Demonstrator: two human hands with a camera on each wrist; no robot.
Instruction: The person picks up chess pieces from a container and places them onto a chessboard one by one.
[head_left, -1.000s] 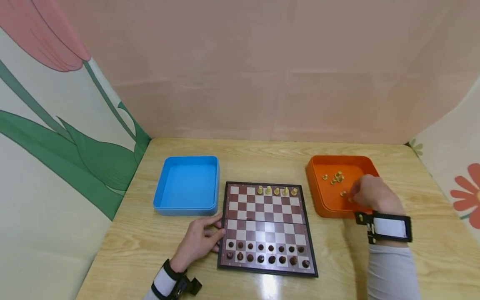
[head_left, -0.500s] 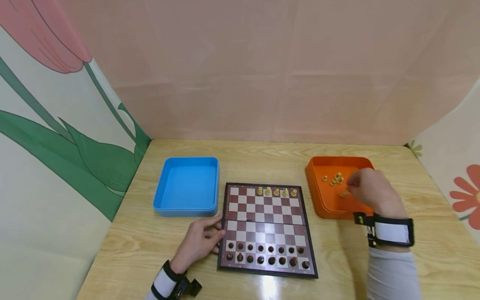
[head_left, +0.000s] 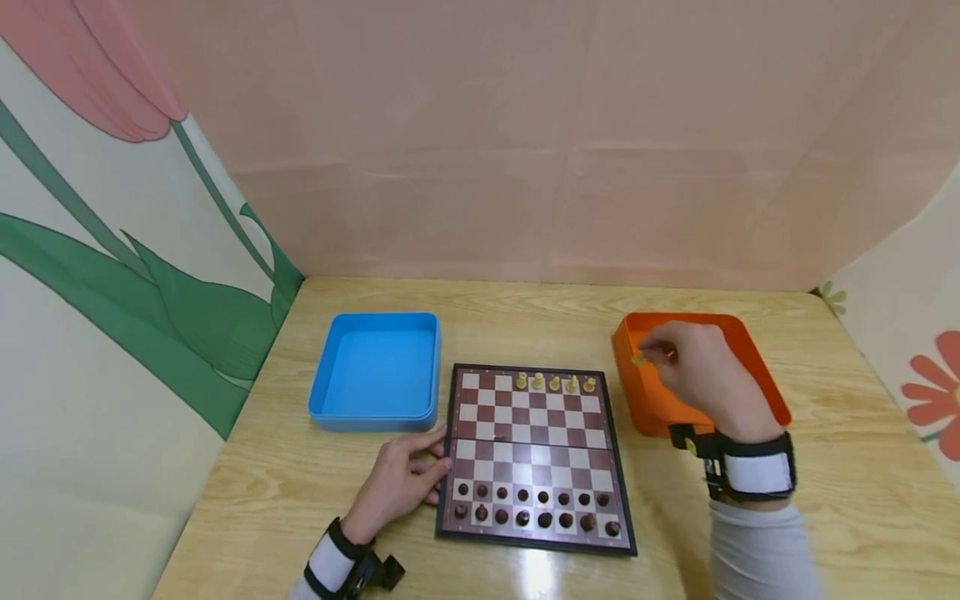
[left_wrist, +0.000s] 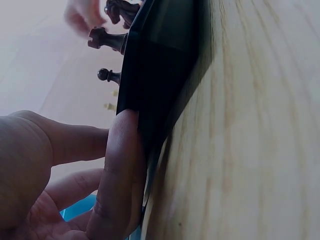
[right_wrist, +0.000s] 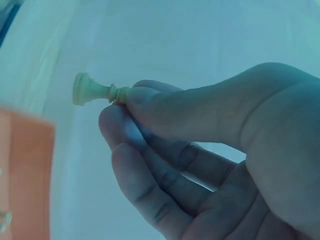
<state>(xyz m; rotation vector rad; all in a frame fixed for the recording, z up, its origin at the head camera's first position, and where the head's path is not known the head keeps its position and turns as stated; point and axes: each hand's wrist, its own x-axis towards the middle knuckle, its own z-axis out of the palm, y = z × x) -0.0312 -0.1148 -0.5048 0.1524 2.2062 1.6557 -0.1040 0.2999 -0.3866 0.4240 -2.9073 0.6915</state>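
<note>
A small chessboard (head_left: 536, 433) lies on the wooden table, dark pieces (head_left: 532, 508) along its near two rows and several pale pieces (head_left: 555, 383) on its far row. My left hand (head_left: 397, 479) rests on the table with straight fingers (left_wrist: 117, 165) pressing the board's (left_wrist: 160, 60) left edge. My right hand (head_left: 693, 367) hovers over the orange tray (head_left: 757, 367), thumb and fingers pinching a pale chess piece (right_wrist: 92, 91) by its top; the piece (head_left: 638, 360) shows at the fingertips, above the tray's left wall.
A blue tray (head_left: 375, 371) sits left of the board, nothing in it. Fabric walls with flower prints close in the table at the back and both sides. Bare wood runs behind the board and at the front right.
My right hand has lifted out of the orange tray and moved left toward the board, now pinching a pale piece. The left hand has stayed put.
</note>
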